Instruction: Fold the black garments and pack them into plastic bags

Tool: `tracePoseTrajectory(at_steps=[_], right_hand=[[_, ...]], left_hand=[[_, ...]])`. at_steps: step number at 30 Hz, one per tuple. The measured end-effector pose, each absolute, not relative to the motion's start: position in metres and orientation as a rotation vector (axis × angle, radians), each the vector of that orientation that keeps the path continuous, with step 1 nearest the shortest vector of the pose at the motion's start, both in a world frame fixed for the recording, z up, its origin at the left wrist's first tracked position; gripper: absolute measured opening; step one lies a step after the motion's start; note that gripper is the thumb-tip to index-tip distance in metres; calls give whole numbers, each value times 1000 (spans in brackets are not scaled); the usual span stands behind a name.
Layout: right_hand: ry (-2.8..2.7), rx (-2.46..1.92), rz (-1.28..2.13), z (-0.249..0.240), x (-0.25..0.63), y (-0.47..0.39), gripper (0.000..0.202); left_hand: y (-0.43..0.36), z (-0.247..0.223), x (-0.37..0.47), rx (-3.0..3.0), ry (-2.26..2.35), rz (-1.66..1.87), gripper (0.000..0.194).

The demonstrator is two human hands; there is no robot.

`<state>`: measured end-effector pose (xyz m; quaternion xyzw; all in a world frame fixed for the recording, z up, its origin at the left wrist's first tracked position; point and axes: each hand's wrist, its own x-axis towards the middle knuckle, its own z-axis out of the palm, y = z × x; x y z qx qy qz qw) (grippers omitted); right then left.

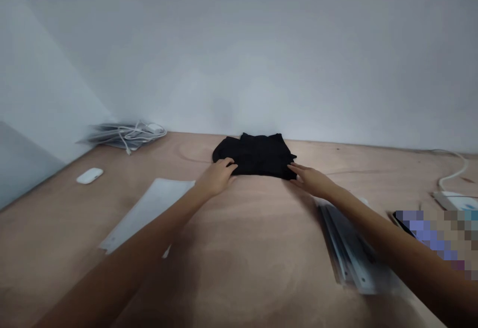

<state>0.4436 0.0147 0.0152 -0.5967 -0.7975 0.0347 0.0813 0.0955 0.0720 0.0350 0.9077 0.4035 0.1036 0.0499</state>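
Observation:
A folded black garment (257, 156) lies on the wooden table (246, 248) against the wall; its exact kind cannot be told. At its near left corner, my left hand (220, 174) grips the edge, fingers on top and thumb low at the front. My right hand (308, 179) pinches the near right corner, fingertips over the dark cloth. Both arms reach far forward. Under my left forearm is a white sheet (153, 203), partly hidden. A stack of clear plastic sleeves (349, 248) sits below my right forearm, blurred and partly covered.
At the far left, a white cable (129, 131) lies coiled on a pile of grey packets (108, 136). A small white case (89, 175) rests near the left table edge. On the right are a white box (457, 201) with a cord and a pixelated object (436, 238).

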Motion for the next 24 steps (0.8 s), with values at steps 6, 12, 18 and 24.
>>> tracePoseTrajectory(at_steps=[6, 12, 18, 24], right_hand=[[-2414, -1771, 101, 7, 446, 33, 30], [-2362, -1811, 50, 16, 446, 27, 30], [-2441, -1667, 86, 27, 445, -35, 25], [-2410, -1543, 556, 47, 432, -139, 26]], left_hand=[[107, 23, 88, 2831, 1098, 217, 24], [105, 34, 81, 2890, 1069, 249, 25], [51, 44, 63, 2968, 978, 259, 26], [-44, 56, 36, 2700, 887, 145, 30]])
